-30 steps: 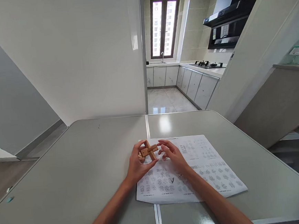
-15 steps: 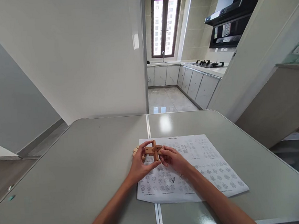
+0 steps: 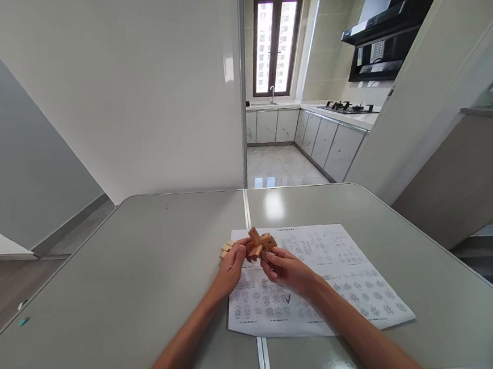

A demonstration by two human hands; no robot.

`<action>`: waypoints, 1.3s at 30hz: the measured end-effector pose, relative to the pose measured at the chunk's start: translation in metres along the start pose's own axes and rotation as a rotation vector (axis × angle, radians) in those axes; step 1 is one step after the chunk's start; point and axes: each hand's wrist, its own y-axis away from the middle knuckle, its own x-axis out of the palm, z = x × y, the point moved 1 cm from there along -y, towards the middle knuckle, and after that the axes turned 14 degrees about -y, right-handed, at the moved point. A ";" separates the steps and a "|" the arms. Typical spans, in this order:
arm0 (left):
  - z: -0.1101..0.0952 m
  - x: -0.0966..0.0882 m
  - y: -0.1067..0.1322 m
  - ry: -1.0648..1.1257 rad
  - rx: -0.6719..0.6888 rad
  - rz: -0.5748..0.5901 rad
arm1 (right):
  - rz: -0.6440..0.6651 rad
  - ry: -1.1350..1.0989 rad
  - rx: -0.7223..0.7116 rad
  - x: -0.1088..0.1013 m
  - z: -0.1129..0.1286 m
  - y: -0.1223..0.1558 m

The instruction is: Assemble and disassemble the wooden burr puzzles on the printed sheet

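Note:
A small wooden cross-shaped puzzle (image 3: 261, 243) is held between both hands just above the table. My left hand (image 3: 231, 270) grips its left side with curled fingers. On the right side, my right hand (image 3: 284, 268) pinches it with thumb and fingers closed. Loose wooden pieces (image 3: 226, 247) lie on the table just left of my left hand. Beneath the hands lies a white instruction sheet (image 3: 343, 279) printed with several small diagrams.
The grey table (image 3: 110, 297) has a seam down its middle. A small teal object (image 3: 23, 321) sits near the left edge. A white wall stands behind the table, with a kitchen doorway (image 3: 286, 147) at the back right.
My right hand has closed onto the puzzle, which was held by the left hand alone a second ago. The puzzle has turned in the hands and shifted slightly right.

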 end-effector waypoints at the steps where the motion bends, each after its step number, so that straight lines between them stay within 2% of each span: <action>1: -0.001 0.001 0.000 0.021 -0.019 0.022 | 0.013 -0.008 0.001 0.000 0.000 0.000; 5: -0.003 0.003 -0.001 0.094 -0.030 0.083 | 0.023 0.016 -0.015 0.001 0.000 0.000; 9: -0.002 0.002 -0.001 0.113 -0.052 0.009 | -0.079 0.120 -0.108 0.003 0.000 -0.003; 13: 0.001 0.001 -0.001 0.079 -0.067 -0.080 | -0.246 0.287 -0.286 -0.001 0.000 -0.008; 17: 0.000 0.001 0.001 -0.045 -0.057 -0.094 | -0.330 0.335 -0.388 -0.005 0.002 -0.008; 22: -0.002 0.002 0.005 -0.194 -0.024 -0.059 | -0.267 0.393 -0.400 0.001 0.006 -0.003; 25: -0.001 0.001 0.006 -0.177 0.000 -0.063 | -0.251 0.403 -0.412 0.004 0.007 -0.002; 31: -0.004 0.001 0.009 -0.149 0.029 0.008 | -0.223 0.417 -0.387 0.006 0.004 -0.002; 39: -0.003 0.001 0.008 -0.250 0.098 -0.090 | -0.192 0.437 -0.395 0.008 -0.001 -0.002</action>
